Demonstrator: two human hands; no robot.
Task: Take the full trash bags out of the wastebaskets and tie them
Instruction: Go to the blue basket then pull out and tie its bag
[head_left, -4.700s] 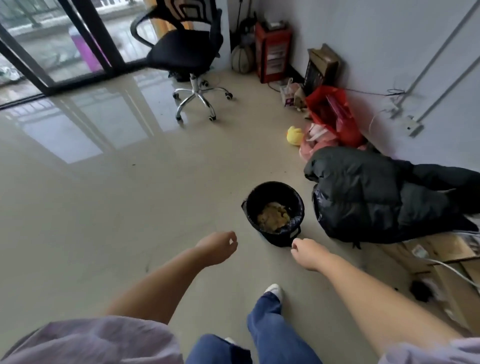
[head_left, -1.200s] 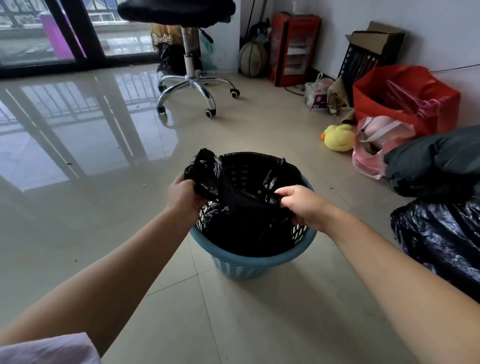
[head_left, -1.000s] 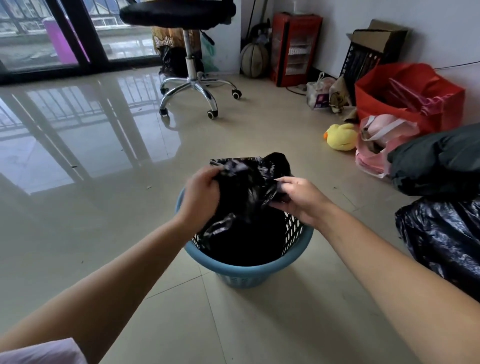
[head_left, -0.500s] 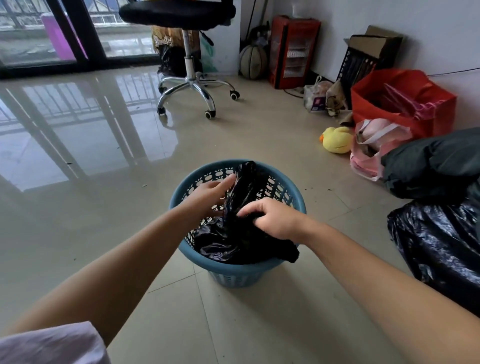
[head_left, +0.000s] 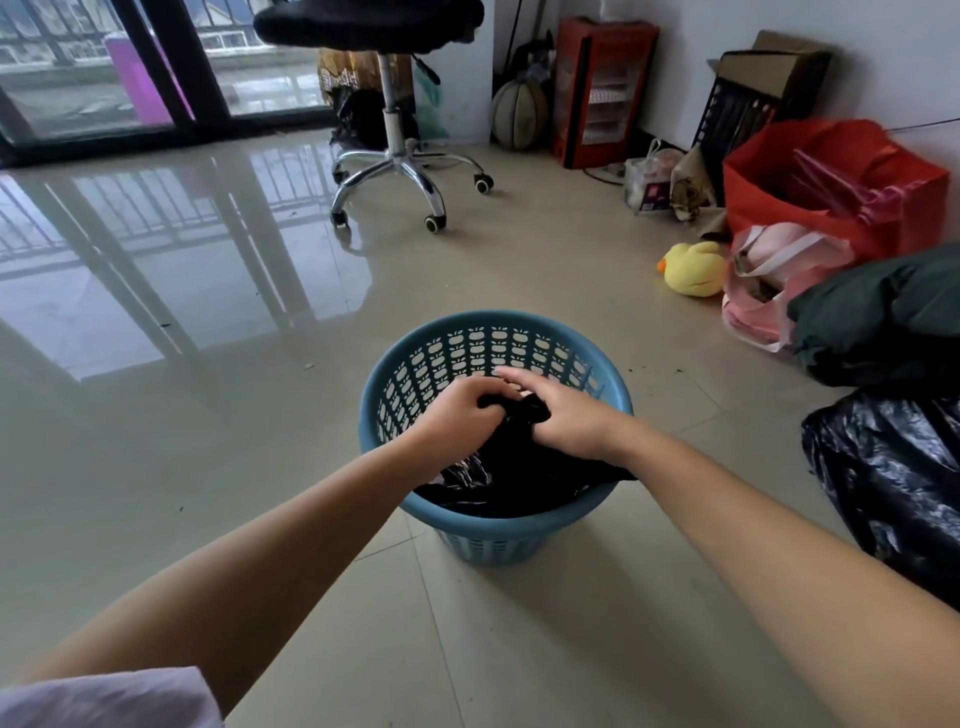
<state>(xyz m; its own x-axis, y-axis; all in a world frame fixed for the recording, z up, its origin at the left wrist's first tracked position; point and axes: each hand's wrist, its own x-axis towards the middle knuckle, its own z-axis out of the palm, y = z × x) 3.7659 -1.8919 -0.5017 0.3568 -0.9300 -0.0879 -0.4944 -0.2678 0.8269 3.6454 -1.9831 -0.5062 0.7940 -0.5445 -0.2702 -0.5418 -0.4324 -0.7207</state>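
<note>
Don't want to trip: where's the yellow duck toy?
The yellow duck toy lies on the floor at right, beside the pink bag, beyond the blue wastebasket.

Both arms reach forward, left hand (head_left: 464, 413) and right hand (head_left: 563, 415) each in a closed grip, touching.

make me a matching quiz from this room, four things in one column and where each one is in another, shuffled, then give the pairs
Things:
1. black trash bag
2. yellow duck toy
3. office chair
4. red heater

Places:
A. against the far wall, beside a ball
B. inside the blue wastebasket, gripped by the left hand and right hand
C. on the floor next to a pink bag
D. near the glass doors

Pairs: 1-B, 2-C, 3-D, 4-A
</note>
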